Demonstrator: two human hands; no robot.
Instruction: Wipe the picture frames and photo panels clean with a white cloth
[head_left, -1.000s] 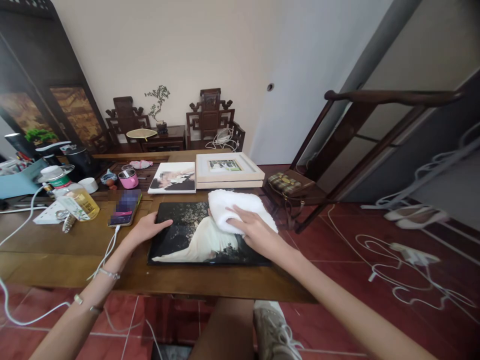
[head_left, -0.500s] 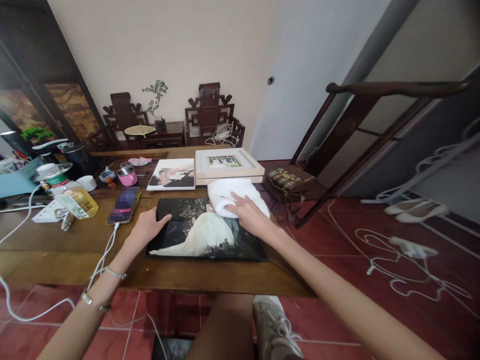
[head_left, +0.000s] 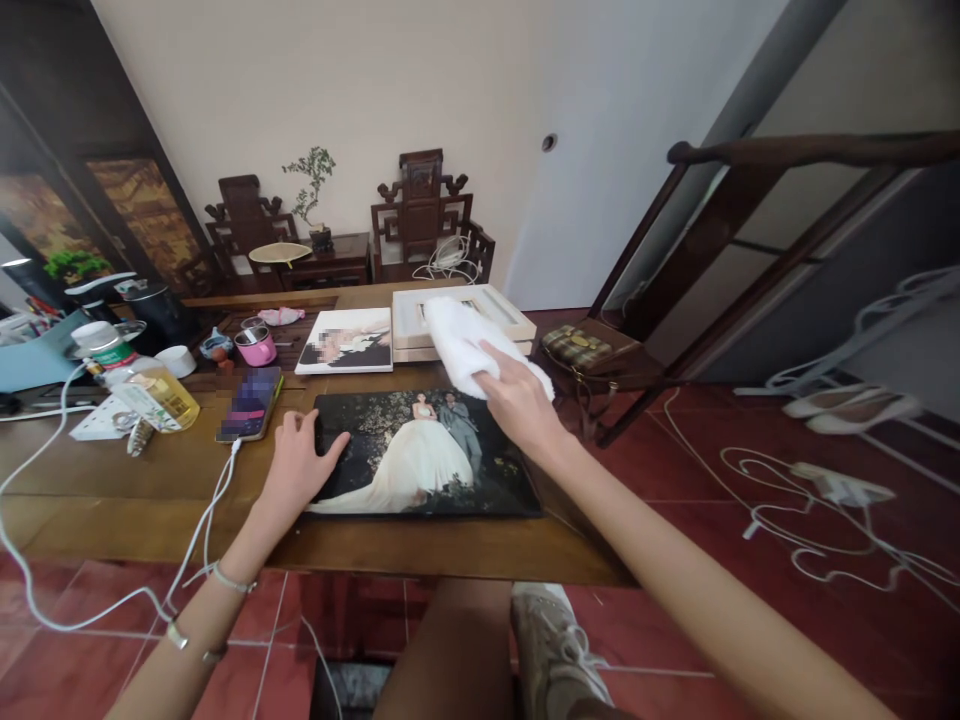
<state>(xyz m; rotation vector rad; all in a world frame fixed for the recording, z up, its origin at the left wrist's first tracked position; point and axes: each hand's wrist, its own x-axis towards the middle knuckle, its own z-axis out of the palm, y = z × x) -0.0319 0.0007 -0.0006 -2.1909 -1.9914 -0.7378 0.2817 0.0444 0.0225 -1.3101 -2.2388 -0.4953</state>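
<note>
White cloth (head_left: pixel 469 345) is hanging in the right hand (head_left: pixel 521 400), whose fingers are clamping it, above the photo's far edge. Nearer than that grip, the photo (head_left: pixel 420 460) is lying face up. Leftward, the left hand (head_left: pixel 296 465) is resting on its edge, thumb and fingers standing apart. Wiping seems to be progressing; how much is remaining, I cannot tell.

A home, it seems: a bonsai (head_left: pixel 315 180) between carved chairs (head_left: pixel 421 210), pale shoes (head_left: pixel 855 410) at right, and a table (head_left: pixel 142 490) bearing a couple's photo (head_left: pixel 424 455), a phone (head_left: pixel 251 405) and a cup (head_left: pixel 257 349) (a pink one).
</note>
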